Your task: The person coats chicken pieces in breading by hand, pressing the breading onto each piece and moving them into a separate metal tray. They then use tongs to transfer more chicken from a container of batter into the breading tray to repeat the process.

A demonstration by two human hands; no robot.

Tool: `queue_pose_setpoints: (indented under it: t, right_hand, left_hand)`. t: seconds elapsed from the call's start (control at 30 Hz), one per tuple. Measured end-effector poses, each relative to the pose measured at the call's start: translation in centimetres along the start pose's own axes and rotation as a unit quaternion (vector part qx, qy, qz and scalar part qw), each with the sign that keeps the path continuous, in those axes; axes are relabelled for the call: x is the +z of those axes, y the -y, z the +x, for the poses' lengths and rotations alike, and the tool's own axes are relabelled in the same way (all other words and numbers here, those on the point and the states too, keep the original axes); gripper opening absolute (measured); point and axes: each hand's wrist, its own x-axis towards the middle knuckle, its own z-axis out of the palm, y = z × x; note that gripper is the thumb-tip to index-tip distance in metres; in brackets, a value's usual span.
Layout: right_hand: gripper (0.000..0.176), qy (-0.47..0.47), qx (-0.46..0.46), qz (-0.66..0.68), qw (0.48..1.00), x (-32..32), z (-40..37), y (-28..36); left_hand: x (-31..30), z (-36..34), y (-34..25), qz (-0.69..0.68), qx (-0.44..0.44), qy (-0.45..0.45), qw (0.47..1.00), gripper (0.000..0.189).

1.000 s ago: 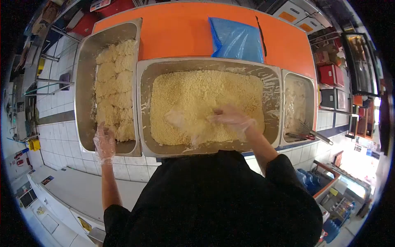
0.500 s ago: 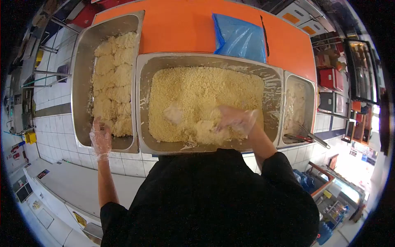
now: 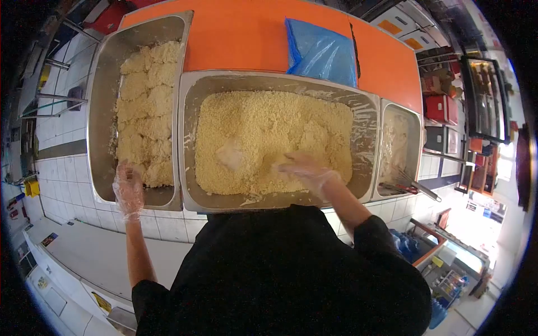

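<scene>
White floor tiles [image 3: 64, 179] carry a dark stripe [image 3: 61, 151] at left; a pale counter [image 3: 92, 252] runs near left, a black-framed case [image 3: 485, 98] stands far right, bright light [image 3: 487, 218] at right

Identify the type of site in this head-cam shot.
Probably a commercial food-prep kitchen: a deep rectangular steel pan of pale yellow crumbs, a long steel pan of crumb-coated pieces, and a clear-gloved right hand over the crumbs. Whether restaurant or shop, I can't tell.
</scene>
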Motion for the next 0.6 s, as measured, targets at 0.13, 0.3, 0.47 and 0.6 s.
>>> queue_pose_setpoints:
  t: [0.13,0.3,0.47,0.6]
  right_hand:
    - [0.06,0.03,-0.001,0.13,0.991,1.1,3.3,2.5]
    - [0.047,0.088,0.066,0.492,0.864,4.7,5.3,-1.6]
    - [0.048,-0.139,0.264,0.545,0.783,-3.6,-1.2,2.0]
    - [0.058,-0.353,0.189,0.077,0.913,-3.7,-6.2,-1.9]
  left_hand:
    - [0.0,0.2,0.0,0.023,0.034,-0.025,0.999,0.033]
    - [0.0,0.1,-0.4,0.003,-0.003,-0.005,1.0,0.033]
    - [0.3,0.0,0.9,-0.005,-0.007,0.014,1.0,0.033]
    - [0.7,0.1,1.4,-0.011,-0.023,0.015,1.0,0.034]
